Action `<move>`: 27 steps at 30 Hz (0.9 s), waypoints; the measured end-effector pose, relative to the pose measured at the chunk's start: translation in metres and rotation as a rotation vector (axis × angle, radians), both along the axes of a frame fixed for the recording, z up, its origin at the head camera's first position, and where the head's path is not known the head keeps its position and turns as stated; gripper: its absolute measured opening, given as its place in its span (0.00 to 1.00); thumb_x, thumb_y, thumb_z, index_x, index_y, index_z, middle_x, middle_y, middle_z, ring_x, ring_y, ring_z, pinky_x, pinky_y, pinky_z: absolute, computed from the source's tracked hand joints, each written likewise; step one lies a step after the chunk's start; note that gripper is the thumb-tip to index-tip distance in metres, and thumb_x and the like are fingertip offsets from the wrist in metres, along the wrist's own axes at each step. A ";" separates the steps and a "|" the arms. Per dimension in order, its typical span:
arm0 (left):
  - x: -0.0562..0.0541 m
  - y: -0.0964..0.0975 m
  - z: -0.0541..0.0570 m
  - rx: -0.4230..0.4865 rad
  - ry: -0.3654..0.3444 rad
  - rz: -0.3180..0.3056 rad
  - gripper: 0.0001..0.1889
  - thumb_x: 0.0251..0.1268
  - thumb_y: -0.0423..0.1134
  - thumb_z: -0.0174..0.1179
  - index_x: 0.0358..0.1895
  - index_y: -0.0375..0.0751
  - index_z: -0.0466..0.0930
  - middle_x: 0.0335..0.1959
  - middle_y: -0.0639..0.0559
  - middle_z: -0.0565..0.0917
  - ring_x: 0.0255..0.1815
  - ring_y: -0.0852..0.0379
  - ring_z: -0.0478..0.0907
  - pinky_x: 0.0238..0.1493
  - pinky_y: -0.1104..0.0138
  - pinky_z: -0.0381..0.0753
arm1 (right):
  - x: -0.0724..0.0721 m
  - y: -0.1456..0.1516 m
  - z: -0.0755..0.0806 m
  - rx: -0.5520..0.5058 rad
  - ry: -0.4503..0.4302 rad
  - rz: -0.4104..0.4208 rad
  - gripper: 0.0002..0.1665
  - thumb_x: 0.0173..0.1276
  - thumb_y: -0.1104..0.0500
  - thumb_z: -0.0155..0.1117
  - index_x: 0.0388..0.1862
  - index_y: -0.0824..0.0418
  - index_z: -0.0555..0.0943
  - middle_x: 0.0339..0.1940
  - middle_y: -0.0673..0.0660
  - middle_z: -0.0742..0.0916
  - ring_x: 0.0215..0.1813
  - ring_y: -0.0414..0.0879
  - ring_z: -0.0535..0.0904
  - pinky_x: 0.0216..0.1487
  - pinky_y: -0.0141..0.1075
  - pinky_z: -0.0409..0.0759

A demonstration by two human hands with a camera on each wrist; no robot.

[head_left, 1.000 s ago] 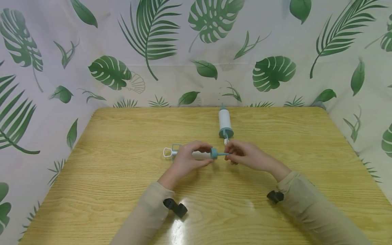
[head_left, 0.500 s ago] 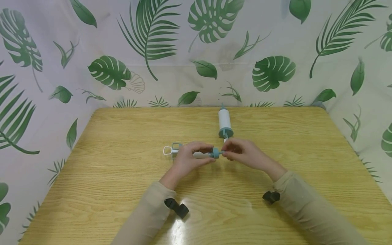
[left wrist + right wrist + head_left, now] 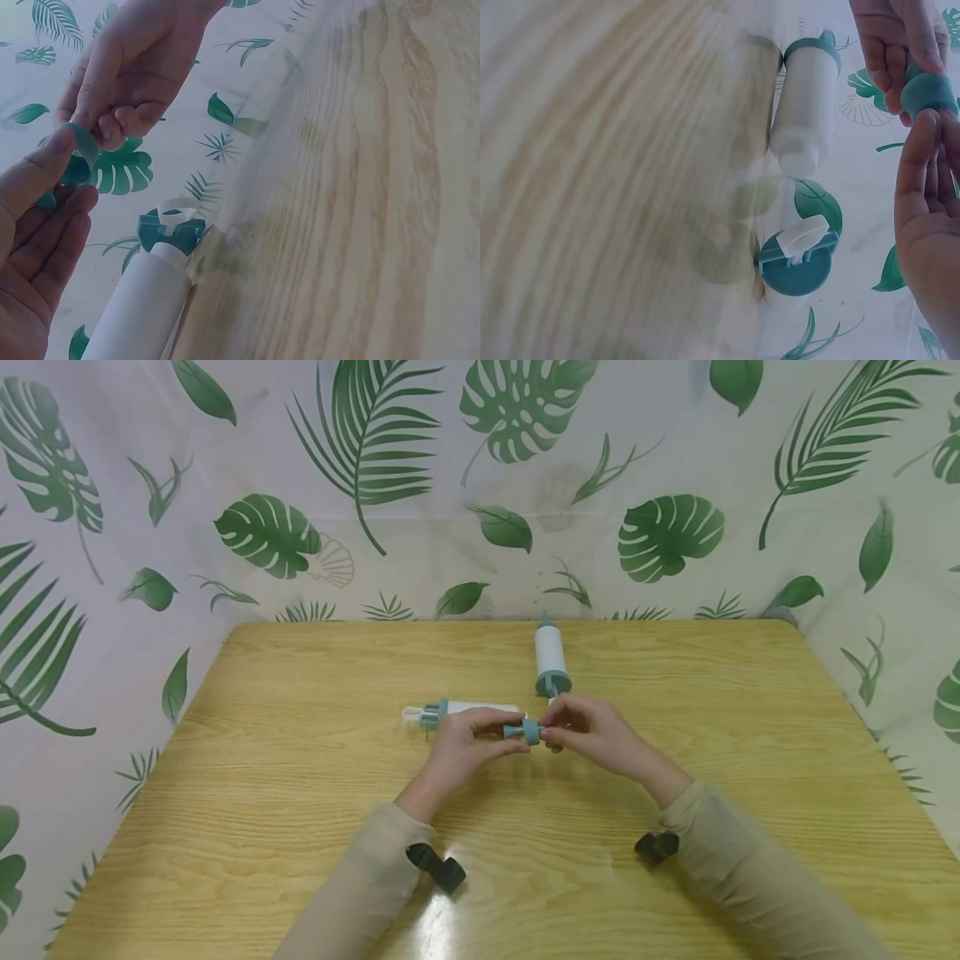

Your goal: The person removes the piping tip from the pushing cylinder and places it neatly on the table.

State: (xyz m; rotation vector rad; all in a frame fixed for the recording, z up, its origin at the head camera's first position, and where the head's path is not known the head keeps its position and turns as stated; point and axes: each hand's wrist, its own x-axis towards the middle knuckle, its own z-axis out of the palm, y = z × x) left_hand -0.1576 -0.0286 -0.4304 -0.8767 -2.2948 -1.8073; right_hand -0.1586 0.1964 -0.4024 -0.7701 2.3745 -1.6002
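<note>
My left hand (image 3: 463,747) and right hand (image 3: 600,739) meet over the middle of the table, around a small teal nozzle cap (image 3: 531,732). A narrower teal piece sticks out of the cap's left side. Left thumb and fingers hold the cap; the right fingertips pinch its right end. Off the cap, the white barrel (image 3: 806,105) of a large plastic syringe lies just behind my left hand, its narrow front end bare. Its teal flange and white pull ring (image 3: 412,714) point left; my left hand hides part of the barrel in the head view.
A second white syringe (image 3: 550,650) with teal fittings lies at the table's back edge, its pull handle (image 3: 802,236) towards me, close behind my right hand. The wood-grain table (image 3: 315,827) meets a leaf-print cloth (image 3: 420,485) at the back and sides.
The cap has come off the barrel. The barrel now lies behind my left hand instead of within it, and my right hand has shifted slightly left.
</note>
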 end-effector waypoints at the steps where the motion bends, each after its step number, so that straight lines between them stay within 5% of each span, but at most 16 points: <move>1: 0.000 0.000 0.000 -0.001 0.011 0.003 0.17 0.48 0.31 0.71 0.46 0.34 0.85 0.43 0.45 0.86 0.39 0.53 0.84 0.42 0.64 0.82 | 0.000 0.000 0.000 -0.010 -0.002 0.000 0.06 0.67 0.65 0.63 0.40 0.66 0.79 0.34 0.60 0.84 0.33 0.49 0.81 0.36 0.51 0.82; 13: -0.001 0.001 0.003 -0.041 0.028 0.039 0.18 0.49 0.32 0.71 0.47 0.34 0.85 0.44 0.45 0.85 0.42 0.53 0.84 0.42 0.70 0.81 | 0.001 0.000 -0.005 -0.034 -0.061 -0.020 0.16 0.65 0.67 0.64 0.52 0.68 0.77 0.39 0.61 0.83 0.39 0.48 0.82 0.41 0.49 0.82; 18: -0.002 0.002 0.002 -0.044 0.068 0.037 0.18 0.47 0.31 0.71 0.45 0.32 0.85 0.42 0.44 0.86 0.42 0.53 0.84 0.41 0.71 0.81 | 0.001 -0.002 -0.005 0.020 0.027 -0.015 0.27 0.57 0.68 0.70 0.57 0.68 0.76 0.39 0.59 0.83 0.40 0.47 0.81 0.41 0.37 0.82; 27: 0.001 0.004 0.004 -0.098 0.042 0.060 0.14 0.52 0.29 0.69 0.45 0.33 0.85 0.41 0.45 0.86 0.37 0.53 0.83 0.38 0.72 0.81 | 0.003 -0.001 -0.006 0.099 0.098 -0.047 0.25 0.58 0.65 0.72 0.55 0.64 0.78 0.38 0.53 0.83 0.40 0.45 0.80 0.41 0.36 0.82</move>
